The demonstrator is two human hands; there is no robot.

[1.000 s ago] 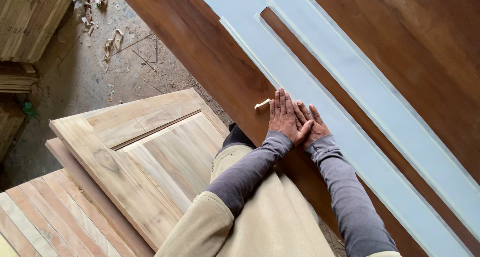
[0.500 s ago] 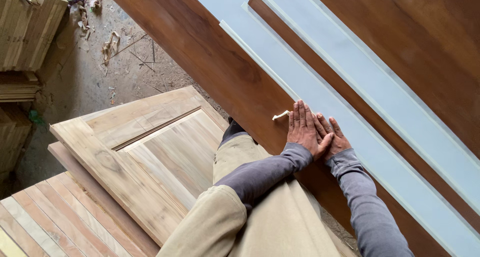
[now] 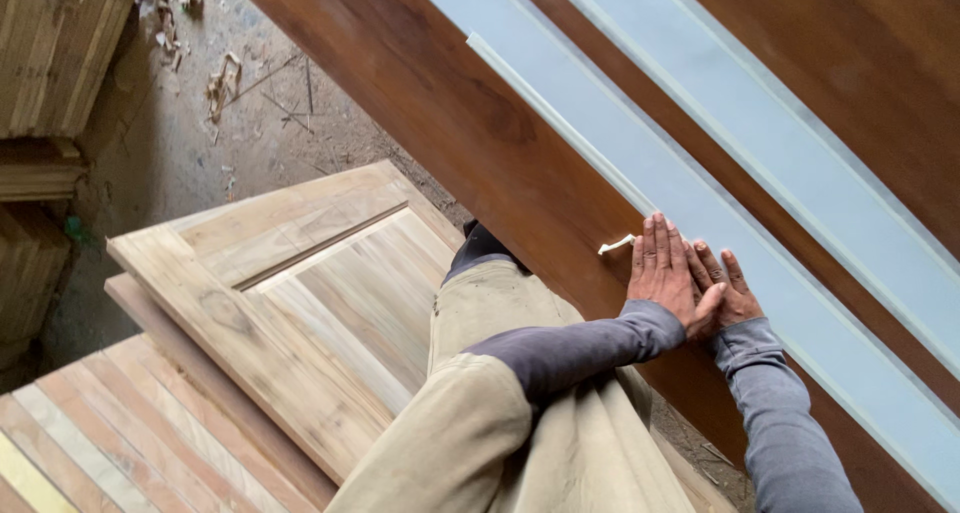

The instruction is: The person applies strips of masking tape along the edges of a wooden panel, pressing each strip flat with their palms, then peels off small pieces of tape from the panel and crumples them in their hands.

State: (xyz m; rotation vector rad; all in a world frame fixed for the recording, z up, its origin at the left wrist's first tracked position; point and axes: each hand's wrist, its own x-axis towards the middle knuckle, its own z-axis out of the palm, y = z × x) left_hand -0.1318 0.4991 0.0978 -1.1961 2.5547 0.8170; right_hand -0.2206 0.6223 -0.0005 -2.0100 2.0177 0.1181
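Note:
Both my hands press flat on a large dark brown wooden door (image 3: pixel 480 143) that leans across the view. My left hand (image 3: pixel 662 271) lies fingers-up on the brown rail, with its thumb side over my right hand (image 3: pixel 728 288). A small pale scrap (image 3: pixel 617 244) pokes out from under the left fingers, pinned against the wood. My right hand rests beside the pale grey-blue panel strip (image 3: pixel 620 143) of the door. Grey sleeves cover both forearms. My knee in khaki trousers (image 3: pixel 520 413) is raised below the hands.
An unfinished light wood panel door (image 3: pixel 290 303) lies on the ground to the left, over a striped slatted board (image 3: pixel 110 433). Stacked timber (image 3: pixel 50 63) stands at the far left. Wood scraps litter the dirt floor (image 3: pixel 250 103).
Both hands, still pressed together, have slid to the right and slightly down along the brown rail, and the pale scrap has moved with them.

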